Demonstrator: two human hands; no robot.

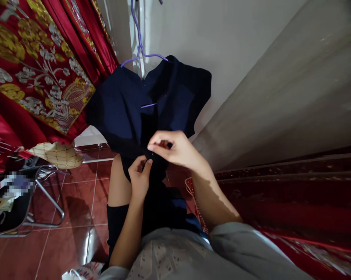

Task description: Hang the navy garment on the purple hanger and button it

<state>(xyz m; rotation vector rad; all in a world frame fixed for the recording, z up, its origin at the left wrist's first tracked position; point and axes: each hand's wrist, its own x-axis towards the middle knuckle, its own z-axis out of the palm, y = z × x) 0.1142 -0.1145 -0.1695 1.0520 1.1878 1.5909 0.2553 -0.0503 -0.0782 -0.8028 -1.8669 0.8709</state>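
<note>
A dark navy short-sleeved shirt (114, 105) hangs in front of me on a purple wire hanger (140, 46), its neck open. My left hand (138, 179) is closed at the shirt's lower front, thumb and forefinger pinching the dark cloth. Just above and to the right, my right hand (175, 146) is curled in a pinch in front of the shirt. Whatever its fingertips hold, if anything, is too small to make out. A tiny bright spot shows on the dark cloth between the two hands.
Red cloth with gold and silver embroidery (41, 62) hangs at the left. Below it a metal-legged chair (51, 202) bears several items on the red tiled floor (76, 194). A grey wall (236, 46) rises behind, and more red fabric (294, 198) lies at the right.
</note>
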